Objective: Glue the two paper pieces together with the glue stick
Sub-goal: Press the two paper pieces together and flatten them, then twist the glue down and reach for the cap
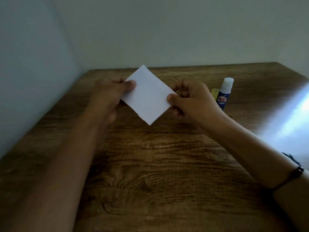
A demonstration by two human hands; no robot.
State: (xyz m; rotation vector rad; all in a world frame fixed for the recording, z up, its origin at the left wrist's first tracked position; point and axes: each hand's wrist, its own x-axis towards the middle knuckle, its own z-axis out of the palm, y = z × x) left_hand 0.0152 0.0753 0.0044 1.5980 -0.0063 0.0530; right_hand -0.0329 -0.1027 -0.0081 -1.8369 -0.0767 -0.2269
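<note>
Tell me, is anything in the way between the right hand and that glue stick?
Nothing visible. The glue stick stands uncapped just beyond the right hand, which is pinching the white paper along with the left hand.

Left hand: my left hand [110, 91] pinches the paper [147, 96] at its left edge, thumb on top.
Right hand: my right hand [192, 99] pinches the right edge, fingers curled.
Forearms: both stretched forward, a bracelet [296, 171] on the right one.

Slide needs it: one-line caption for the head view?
Both hands, left hand and right hand, pinch white paper above table; glue stick upright.
</note>
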